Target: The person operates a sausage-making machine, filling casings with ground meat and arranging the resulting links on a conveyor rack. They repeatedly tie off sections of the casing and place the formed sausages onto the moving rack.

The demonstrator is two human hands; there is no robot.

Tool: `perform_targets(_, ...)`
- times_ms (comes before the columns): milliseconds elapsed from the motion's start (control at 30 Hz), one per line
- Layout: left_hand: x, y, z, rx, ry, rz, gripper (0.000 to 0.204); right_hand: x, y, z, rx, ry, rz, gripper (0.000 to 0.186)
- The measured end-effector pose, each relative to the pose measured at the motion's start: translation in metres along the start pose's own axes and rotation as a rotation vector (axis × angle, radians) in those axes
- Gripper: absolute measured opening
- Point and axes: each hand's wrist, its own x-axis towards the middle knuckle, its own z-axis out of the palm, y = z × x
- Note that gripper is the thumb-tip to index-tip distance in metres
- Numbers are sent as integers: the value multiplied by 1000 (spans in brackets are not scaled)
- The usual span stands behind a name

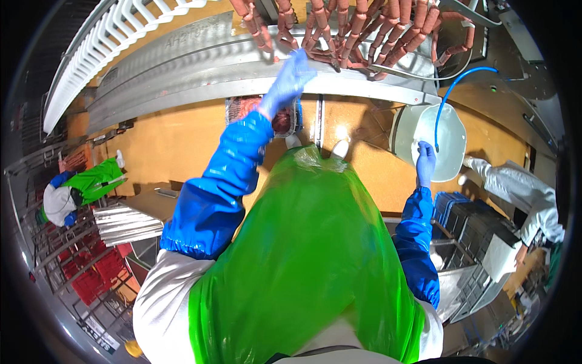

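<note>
Strings of reddish-brown sausages [357,33] hang in linked loops over a long metal trough at the top. My left hand [288,85], in a blue glove, reaches to the lower ends of these links at the trough's near edge. It is smeared, so its grip does not show. Farther right, my right hand [426,162], also gloved in blue, hangs over the near side of a pale bin [453,159]. Its fingers look curled together; what they hold, if anything, is hidden. A thin blue hose [441,108] bends down into the bin and ends right beside these fingers.
A crate [298,121] with reddish meat stands on the floor under the trough [200,97]. White slats [106,45] curve along the upper left. A co-worker in a green apron [94,185] is at far left; another person's white sleeve [533,197] shows right, near stacked grey crates [467,233].
</note>
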Motion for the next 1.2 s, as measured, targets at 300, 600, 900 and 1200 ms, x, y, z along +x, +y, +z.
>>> perform_targets(300,102,32,24,16,202,51,34,46,82,-10,-488,-56,-98,41)
perform_targets(600,78,134,26,-104,510,132,32,21,93,-26,-571,-194,-112,48)
perform_targets(900,64,80,-16,119,490,-7,32,9,56,-17,-619,-108,-141,40)
perform_targets(1200,-42,-55,6,-132,500,-193,30,3,33,-17,-635,-86,-80,32)
